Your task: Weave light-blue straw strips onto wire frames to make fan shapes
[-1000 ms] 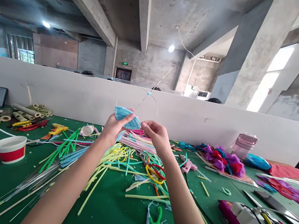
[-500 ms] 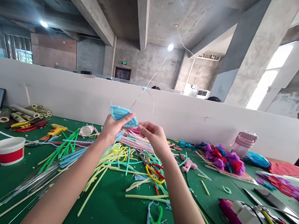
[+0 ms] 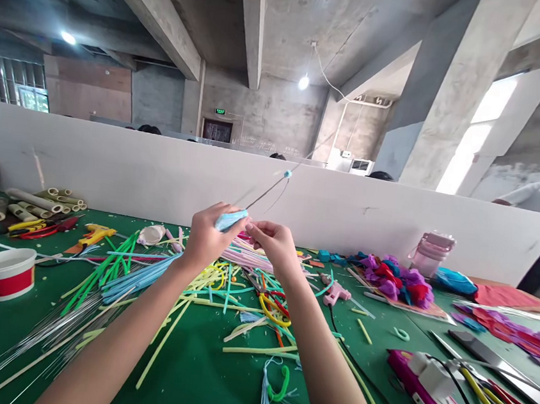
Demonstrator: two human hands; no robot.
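Note:
My left hand [image 3: 207, 237] is closed around a light blue, ribbed, fan-shaped piece [image 3: 230, 220], seen nearly edge-on and partly covered by the fingers. A thin wire stem [image 3: 266, 193] slants up to the right from it, with a small blue knob [image 3: 287, 174] and a thin curved wire hanging near it. My right hand [image 3: 271, 241] pinches with thumb and forefinger right beside the piece's right tip. What lies between those fingertips is too small to make out. Both hands are raised above the pile of pink and yellow strips [image 3: 249, 256].
Green, blue and yellow strips and thin wires cover the green table [image 3: 194, 374]. A paper cup [image 3: 4, 274] and yellow glue gun [image 3: 95, 235] stand left; a pink glue gun [image 3: 336, 292] and power strip [image 3: 428, 395] lie right. A white partition [image 3: 110, 166] rises behind; a person stands beyond, far right.
The blue piece has turned from showing its broad ribbed face to nearly edge-on. Its wire stem and knob have swung right and lower. My right hand stays at its tip.

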